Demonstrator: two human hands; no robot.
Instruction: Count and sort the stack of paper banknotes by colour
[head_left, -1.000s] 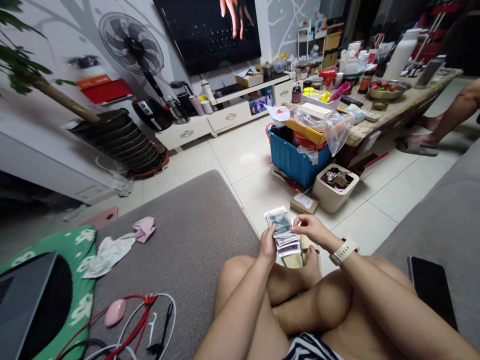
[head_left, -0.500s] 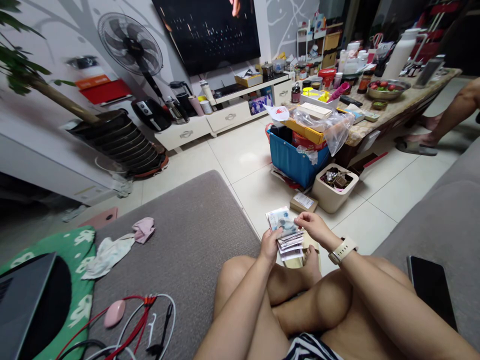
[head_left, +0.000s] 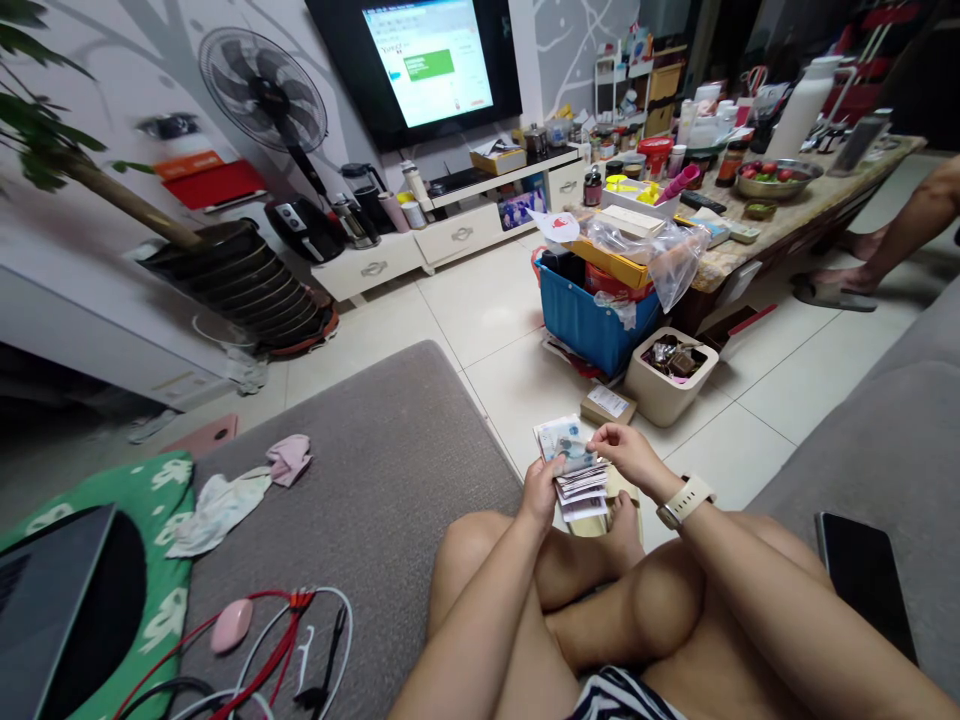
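A folded stack of banknotes (head_left: 564,440) is held above my crossed legs, its upper part standing up and the lower ends hanging down in layers. My left hand (head_left: 541,490) grips the stack from the left, with the thumb lying across the front. My right hand (head_left: 624,447), with a pale watch (head_left: 685,500) on its wrist, pinches the right edge of the front note between thumb and fingers. The far side of the stack and the left fingers behind it are hidden.
A grey couch (head_left: 375,450) holds cloths, tangled cables (head_left: 289,640), a pink case (head_left: 231,627) and a laptop (head_left: 52,610). To the right lies a phone (head_left: 866,580). Ahead stand a beige bin (head_left: 664,395), a blue basket (head_left: 585,320) and a crowded table (head_left: 817,210). Another person's leg (head_left: 911,225) shows far right.
The right fingertips have shifted very slightly left along the note's edge; the left hand keeps its hold. The television picture has changed from a dark scene to a bright screen.
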